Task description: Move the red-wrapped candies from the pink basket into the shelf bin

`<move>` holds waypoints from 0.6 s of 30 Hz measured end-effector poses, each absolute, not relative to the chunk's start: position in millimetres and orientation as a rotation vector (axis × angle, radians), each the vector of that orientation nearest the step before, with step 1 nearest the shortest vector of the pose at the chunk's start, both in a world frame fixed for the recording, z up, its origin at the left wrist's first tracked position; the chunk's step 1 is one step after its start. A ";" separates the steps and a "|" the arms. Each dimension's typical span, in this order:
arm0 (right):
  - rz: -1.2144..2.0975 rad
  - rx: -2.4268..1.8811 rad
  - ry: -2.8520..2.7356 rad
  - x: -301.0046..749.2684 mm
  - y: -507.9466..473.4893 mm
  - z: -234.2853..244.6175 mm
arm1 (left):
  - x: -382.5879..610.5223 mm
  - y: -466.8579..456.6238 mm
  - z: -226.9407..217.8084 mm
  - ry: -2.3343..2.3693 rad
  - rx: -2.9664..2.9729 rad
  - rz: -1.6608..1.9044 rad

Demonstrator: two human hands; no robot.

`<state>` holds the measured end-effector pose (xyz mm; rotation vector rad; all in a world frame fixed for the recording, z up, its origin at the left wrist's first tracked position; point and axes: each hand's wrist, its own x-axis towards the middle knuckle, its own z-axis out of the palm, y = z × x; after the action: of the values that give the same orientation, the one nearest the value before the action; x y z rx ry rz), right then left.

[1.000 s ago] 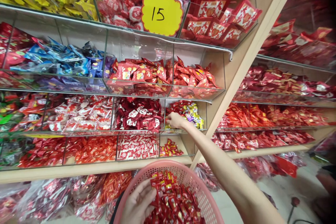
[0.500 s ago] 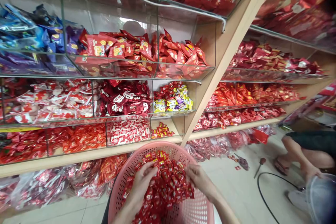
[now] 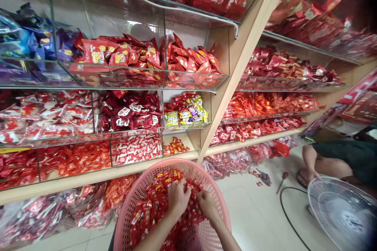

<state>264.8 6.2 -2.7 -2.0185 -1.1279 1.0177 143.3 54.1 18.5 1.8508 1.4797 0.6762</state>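
A pink perforated plastic basket (image 3: 138, 188) sits low in front of me, piled with small red and yellow wrapped candies (image 3: 153, 204). Both hands are inside it. My left hand (image 3: 178, 198) has its fingers curled down into the pile, closed on a bunch of the candies. My right hand (image 3: 207, 205) is next to it, almost touching, fingers likewise bent and gripping candies. Right behind the basket is the lowest shelf compartment, holding a small heap of the same red candies (image 3: 175, 147).
Wooden shelving (image 3: 235, 66) with clear dividers holds many bins of red, blue and yellow sweets. Bags of sweets lie on the floor beneath. At the right another person (image 3: 338, 160) squats beside a white fan (image 3: 343, 211); a black cable (image 3: 287, 215) loops on the tiled floor.
My right hand left the upper candy bin and came down into the basket. Both hands then closed in together on the pile. The view swung down and to the right.
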 end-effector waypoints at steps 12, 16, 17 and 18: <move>0.853 -2.243 -1.194 261.3 1.0 -17.3 | 132.9 56.6 7.9 1.593 2.088 0.607; 0.794 -2.285 -1.243 262.6 0.1 -21.3 | 132.0 62.3 8.3 1.611 2.034 0.592; 0.776 -2.293 -1.252 262.8 -0.1 -22.2 | 133.0 64.8 8.9 1.615 2.015 0.590; 0.756 -2.300 -1.259 262.7 -0.4 -23.0 | 135.0 67.7 9.7 1.616 1.998 0.589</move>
<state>262.7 -0.4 -23.0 -2.3001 -1.2594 0.7564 135.0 67.7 9.7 1.9978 1.6156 0.5890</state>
